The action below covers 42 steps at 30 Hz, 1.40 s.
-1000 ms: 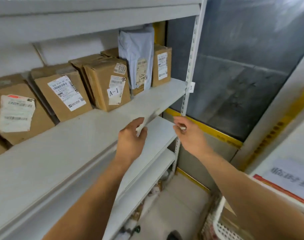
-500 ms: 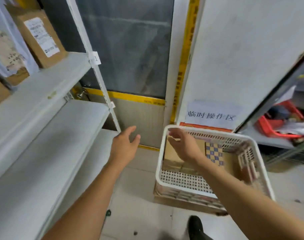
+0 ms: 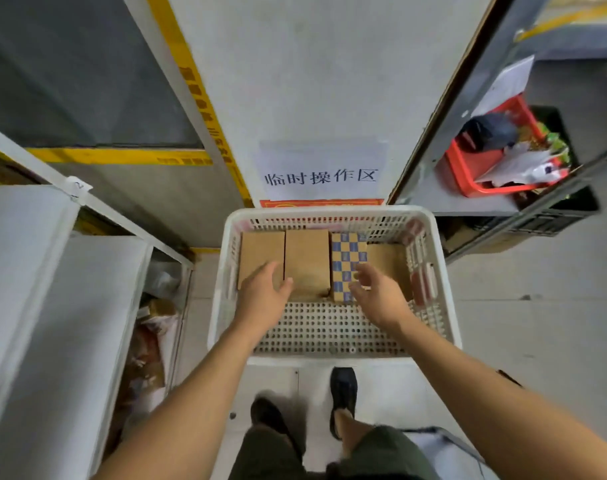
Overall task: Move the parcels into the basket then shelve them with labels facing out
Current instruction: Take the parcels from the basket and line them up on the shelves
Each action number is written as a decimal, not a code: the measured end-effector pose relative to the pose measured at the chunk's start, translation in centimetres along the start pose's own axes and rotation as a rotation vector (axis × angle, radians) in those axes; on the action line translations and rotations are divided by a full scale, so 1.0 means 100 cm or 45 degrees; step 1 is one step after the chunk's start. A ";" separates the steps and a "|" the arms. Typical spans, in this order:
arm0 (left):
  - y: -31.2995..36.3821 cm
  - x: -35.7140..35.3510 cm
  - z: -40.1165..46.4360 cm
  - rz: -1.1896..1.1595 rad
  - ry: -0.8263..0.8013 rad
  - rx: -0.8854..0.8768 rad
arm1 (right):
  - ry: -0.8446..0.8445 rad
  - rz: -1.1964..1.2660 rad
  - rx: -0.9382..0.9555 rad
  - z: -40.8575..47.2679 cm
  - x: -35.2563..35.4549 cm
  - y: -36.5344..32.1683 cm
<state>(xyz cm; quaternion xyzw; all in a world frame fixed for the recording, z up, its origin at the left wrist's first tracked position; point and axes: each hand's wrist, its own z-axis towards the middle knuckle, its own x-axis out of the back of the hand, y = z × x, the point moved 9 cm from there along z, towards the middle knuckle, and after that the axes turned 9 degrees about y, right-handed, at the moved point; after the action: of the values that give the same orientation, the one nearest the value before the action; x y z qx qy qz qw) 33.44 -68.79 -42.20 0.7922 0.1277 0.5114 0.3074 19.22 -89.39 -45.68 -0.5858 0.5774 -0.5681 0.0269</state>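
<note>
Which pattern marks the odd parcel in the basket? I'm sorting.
Blue and tan checks on the parcel, head view.

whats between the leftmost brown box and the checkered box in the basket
One more plain brown box stands between the leftmost brown box and the checkered box, side by side along the white basket's far wall, seen in the head view.

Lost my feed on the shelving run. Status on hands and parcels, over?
Both hands open, left hand and right hand over the white basket. Parcels: brown boxes and checkered box upright inside, ungripped. Nothing blocking.
</note>
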 end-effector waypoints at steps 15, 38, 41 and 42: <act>-0.020 -0.263 0.078 0.024 -0.468 0.150 | -0.020 0.081 -0.386 0.110 -0.053 0.153; -0.011 -0.219 0.055 -0.309 -0.369 0.266 | -0.014 0.761 -0.532 0.065 -0.036 0.150; 0.013 -0.182 0.051 -0.401 -0.332 0.189 | -0.063 0.909 -0.508 0.049 -0.015 0.118; 0.021 -0.168 0.050 -0.429 -0.316 0.170 | -0.078 0.941 -0.502 0.045 -0.009 0.108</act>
<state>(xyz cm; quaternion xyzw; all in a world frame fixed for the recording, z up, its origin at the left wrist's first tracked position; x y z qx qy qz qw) 30.19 -80.91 -54.65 0.8351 0.2531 0.3418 0.3489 15.68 -95.16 -55.25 -0.3498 0.8454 -0.3810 0.1336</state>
